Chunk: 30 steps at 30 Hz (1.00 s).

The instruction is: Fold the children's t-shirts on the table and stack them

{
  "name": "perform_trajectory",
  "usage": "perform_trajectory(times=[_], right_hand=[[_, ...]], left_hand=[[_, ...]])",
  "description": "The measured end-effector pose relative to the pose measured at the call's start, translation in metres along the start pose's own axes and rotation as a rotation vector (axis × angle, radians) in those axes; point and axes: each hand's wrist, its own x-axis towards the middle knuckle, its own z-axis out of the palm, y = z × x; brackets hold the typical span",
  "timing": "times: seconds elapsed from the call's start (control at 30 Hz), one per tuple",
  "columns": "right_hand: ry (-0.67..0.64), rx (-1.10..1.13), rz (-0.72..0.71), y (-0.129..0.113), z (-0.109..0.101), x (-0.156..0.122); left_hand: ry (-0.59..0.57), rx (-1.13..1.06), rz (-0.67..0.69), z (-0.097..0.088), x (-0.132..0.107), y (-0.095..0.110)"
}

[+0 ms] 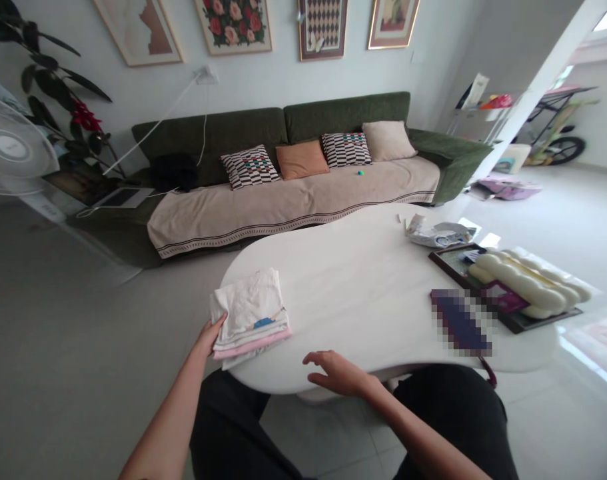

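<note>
Two bare hands work at the near edge of a white oval worktop (353,280). The left hand (210,335) is laid against the near-left corner of a stack of folded cloths (250,317), thumb on its top edge. Whether the fingers curl beneath the stack cannot be told. The right hand (338,373) hovers palm-down at the worktop's near rim, fingers loosely spread and holding nothing, well apart from the stack, which lies to its left.

The single stack shows at least three layers, white on top and pink lower down, with a blue patch peeping out; an exact count is hard to make. At the far right of the worktop sit one dark tray (543,320) carrying a cream ribbed pad (528,280), one crumpled wrapper (436,235) and a pixelated patch (460,321) that hides whatever lies there.

Behind stands one green sofa (343,117) with four cushions (302,159): two black-and-white, one orange, one beige. Four framed pictures (233,23) hang above it, all cut off at the top. One fan (10,150) is cropped at the left edge.
</note>
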Motion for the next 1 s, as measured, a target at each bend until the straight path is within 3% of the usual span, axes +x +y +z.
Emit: perform_trajectory(times=[0.2,0.33,0.43,0.5,0.57,0.67,0.73,0.8,0.87,0.93,1.0], right_hand=[[0.132,0.116,0.147,0.013,0.005,-0.057],[0.218,0.157,0.233,0.017,0.005,-0.084],[0.275,0.184,0.26,0.025,0.003,-0.1],[0.293,0.2,0.27,0.031,0.003,-0.106],[0.308,0.199,0.274,0.035,0.002,-0.104],[0.402,0.113,0.217,0.027,-0.005,-0.086],[0.432,-0.008,0.122,0.013,-0.016,-0.071],[0.358,-0.124,-0.017,-0.005,-0.03,-0.061],[0.253,-0.169,-0.141,-0.024,-0.048,-0.061],[0.21,-0.157,-0.193,-0.041,-0.07,-0.071],[0.236,-0.146,-0.192,-0.055,-0.094,-0.088]], left_hand=[[0.097,0.253,0.197,0.002,0.05,0.042],[-0.054,0.635,0.275,0.003,0.082,0.065],[-0.118,0.724,0.301,0.004,0.085,0.081],[-0.138,0.728,0.378,0.011,0.066,0.095],[-0.213,0.694,0.526,0.024,0.026,0.109],[-0.566,0.576,0.939,0.044,-0.064,0.129],[-0.786,0.537,1.132,0.047,-0.123,0.141],[-0.891,0.507,1.208,0.038,-0.166,0.154],[-0.92,0.481,1.227,0.02,-0.188,0.169],[-0.906,0.448,1.206,-0.004,-0.194,0.181],[-0.821,0.418,1.14,-0.028,-0.19,0.191]])
